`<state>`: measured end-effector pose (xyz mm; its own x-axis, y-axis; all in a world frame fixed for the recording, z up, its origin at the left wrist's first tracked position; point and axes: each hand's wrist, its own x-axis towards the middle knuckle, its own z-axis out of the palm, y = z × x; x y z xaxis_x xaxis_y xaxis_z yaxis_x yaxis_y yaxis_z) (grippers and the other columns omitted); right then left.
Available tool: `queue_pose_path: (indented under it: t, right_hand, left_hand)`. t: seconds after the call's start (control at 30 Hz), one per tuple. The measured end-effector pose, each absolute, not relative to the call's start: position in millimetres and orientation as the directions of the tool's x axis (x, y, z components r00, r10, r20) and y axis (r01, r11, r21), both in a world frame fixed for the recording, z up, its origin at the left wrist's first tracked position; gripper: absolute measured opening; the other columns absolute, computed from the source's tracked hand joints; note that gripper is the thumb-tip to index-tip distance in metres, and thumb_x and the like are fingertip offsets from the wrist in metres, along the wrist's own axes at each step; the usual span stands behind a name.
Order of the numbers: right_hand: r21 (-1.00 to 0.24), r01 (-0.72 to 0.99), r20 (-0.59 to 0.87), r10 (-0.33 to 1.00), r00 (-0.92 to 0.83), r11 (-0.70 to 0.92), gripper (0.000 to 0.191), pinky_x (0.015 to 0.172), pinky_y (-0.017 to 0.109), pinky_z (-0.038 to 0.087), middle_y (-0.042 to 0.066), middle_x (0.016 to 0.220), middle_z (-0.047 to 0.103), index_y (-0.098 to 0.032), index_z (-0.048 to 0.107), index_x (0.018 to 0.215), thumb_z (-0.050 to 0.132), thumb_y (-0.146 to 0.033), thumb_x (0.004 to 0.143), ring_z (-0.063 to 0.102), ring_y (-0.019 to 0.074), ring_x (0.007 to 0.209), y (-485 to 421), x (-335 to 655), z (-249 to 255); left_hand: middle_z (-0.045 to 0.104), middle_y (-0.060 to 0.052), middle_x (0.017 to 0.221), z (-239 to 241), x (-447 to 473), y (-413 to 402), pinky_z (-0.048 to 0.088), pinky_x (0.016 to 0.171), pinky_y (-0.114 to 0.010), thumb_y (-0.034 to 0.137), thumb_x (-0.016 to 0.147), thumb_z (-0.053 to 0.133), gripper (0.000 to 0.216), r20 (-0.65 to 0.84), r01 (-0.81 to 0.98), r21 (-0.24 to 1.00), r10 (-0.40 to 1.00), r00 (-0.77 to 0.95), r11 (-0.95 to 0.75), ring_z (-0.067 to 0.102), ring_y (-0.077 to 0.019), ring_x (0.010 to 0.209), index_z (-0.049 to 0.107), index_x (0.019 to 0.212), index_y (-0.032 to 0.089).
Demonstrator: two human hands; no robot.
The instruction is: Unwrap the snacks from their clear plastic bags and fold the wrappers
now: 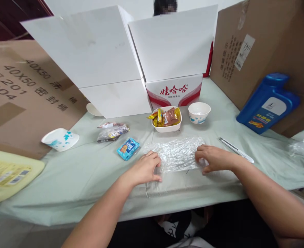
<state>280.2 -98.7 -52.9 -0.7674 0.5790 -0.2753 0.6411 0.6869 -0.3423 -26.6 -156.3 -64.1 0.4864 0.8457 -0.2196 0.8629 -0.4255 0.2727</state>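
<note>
At the far left a yellow jug [7,174] lies on its side at the table's near edge, with brown cardboard [25,93] leaning behind it. Just right of it a white cup [60,139] with teal marks lies tipped over on the pale green cloth [84,179]. Further right, a dark snack bag [112,132] lies in front of a white box [110,69] with raised flaps, and a blue packet [128,148] lies near it, closer to the person.

The left hand [145,169] rests palm down, fingers curled, on the left end of a sheet of cling film [176,154] spread flat on the cloth near the table's front edge; it presses the film rather than clenching it. Beyond the film sits a white dish [167,128] filled with wrapped sweets [167,116], in front of a red and white carton [174,90]. Right of the dish stands a small bowl [199,112].

The right hand [213,159] lies flat on the film's right end, fingers bent over its edge, holding it down. Just right of that hand a white knife [236,150] lies slantwise on the cloth. Far right, a blue bottle [269,102] leans against a large brown box [265,41].
</note>
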Motion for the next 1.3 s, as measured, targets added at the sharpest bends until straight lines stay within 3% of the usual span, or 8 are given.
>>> queue_pose_path:
  t: [0.2,0.47,0.67,0.9,1.1,1.2,1.3]
  right_hand:
    - [-0.34,0.651,-0.301,0.577,-0.759,0.679,0.017,0.08,0.032,0.043,0.007,0.092,0.064,-0.019,0.069,0.089,0.061,-0.012,0.075,0.059,0.0229,0.092,-92,291,-59]
    - [-0.259,0.661,-0.329,0.579,-0.746,0.704,0.025,0.078,0.034,0.043,0.008,0.094,0.064,-0.019,0.069,0.094,0.07,-0.022,0.07,0.059,0.026,0.094,-104,283,-52]
    - [-0.233,0.657,-0.319,0.582,-0.748,0.717,0.017,0.079,0.032,0.043,0.008,0.086,0.067,-0.018,0.07,0.081,0.056,-0.011,0.076,0.062,0.0229,0.086,-101,281,-56]
    - [-0.499,0.545,-0.207,0.518,-0.83,0.674,0.014,0.071,0.027,0.043,0.003,0.085,0.066,-0.02,0.063,0.078,0.053,-0.012,0.073,0.059,0.017,0.078,-100,294,-49]
    - [-0.659,0.655,-0.315,0.655,-0.687,0.37,0.004,0.056,0.025,0.039,0.0,0.076,0.069,-0.023,0.049,0.08,0.047,-0.022,0.083,0.057,0.0148,0.062,-87,301,-51]
    - [-0.648,0.712,-0.346,0.729,-0.591,0.27,0.006,0.056,0.025,0.039,0.0,0.072,0.07,-0.023,0.046,0.082,0.043,-0.023,0.087,0.059,0.015,0.06,-82,298,-58]
    - [-0.552,0.78,-0.29,0.809,-0.511,0.295,0.01,0.059,0.026,0.038,-0.001,0.063,0.067,-0.023,0.048,0.084,0.04,-0.023,0.09,0.06,0.0158,0.059,-81,290,-63]
  left_hand:
    - [0.057,-0.003,0.093,-62,-43,-154,0.042,0.081,-0.032,0.021,0.071,0.074,0.015,-0.274,0.884,0.251,0.847,0.456,-0.395,0.053,-0.0231,0.096,0.061,0.079,0.02]
    - [0.057,-0.005,0.092,-60,-38,-161,0.043,0.083,-0.032,0.005,0.071,0.054,0.015,-0.24,0.879,0.203,0.848,0.472,-0.432,0.053,-0.021,0.094,0.058,0.066,0.019]
    - [0.059,-0.002,0.083,-54,-44,-156,0.043,0.075,-0.028,0.006,0.065,0.049,0.013,-0.197,0.828,0.35,0.83,0.522,-0.438,0.055,-0.018,0.084,0.049,0.067,0.019]
    - [0.061,0.002,0.072,-56,-57,-146,0.041,0.063,-0.026,0.02,0.075,0.047,0.001,-0.168,0.822,0.507,0.906,0.389,-0.26,0.056,-0.0161,0.068,0.048,0.074,0.021]
    - [0.061,0.003,0.067,-74,-61,-135,0.044,0.064,-0.027,0.026,0.082,0.045,0.005,-0.128,0.764,0.631,0.952,0.277,-0.137,0.062,-0.0164,0.065,0.046,0.086,0.022]
    - [0.063,0.002,0.077,-85,-62,-129,0.046,0.066,-0.028,0.025,0.082,0.047,0.013,-0.058,0.791,0.601,0.98,0.192,-0.119,0.064,-0.016,0.063,0.049,0.094,0.022]
    - [0.063,0.002,0.077,-89,-60,-126,0.046,0.065,-0.028,0.021,0.085,0.045,0.017,-0.077,0.826,0.56,0.988,0.131,-0.066,0.064,-0.015,0.058,0.051,0.101,0.022]
